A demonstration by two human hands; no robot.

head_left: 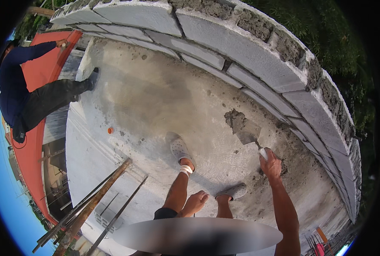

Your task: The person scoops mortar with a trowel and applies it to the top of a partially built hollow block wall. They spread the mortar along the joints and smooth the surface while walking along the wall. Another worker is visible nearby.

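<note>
My right hand point(271, 164) is closed around the pale handle of a trowel point(248, 134), held low over the concrete floor. Grey wet mortar point(237, 120) lies at the blade's far end; whether it sits on the blade or the floor is hard to tell. Beside my knee, my left hand point(194, 204) has its fingers curled in, with nothing visible in them. To the right of the trowel curves a wall of grey blocks point(241, 42), its top course lined with rough mortar point(287, 46).
Rusty steel bars and a wooden pole point(100, 200) rise at the lower left. A small orange cap-like piece point(110, 130) lies on the concrete floor point(143, 91). Another person point(23, 89) stands at the far left by a red surface point(38, 162). Trees grow beyond the wall.
</note>
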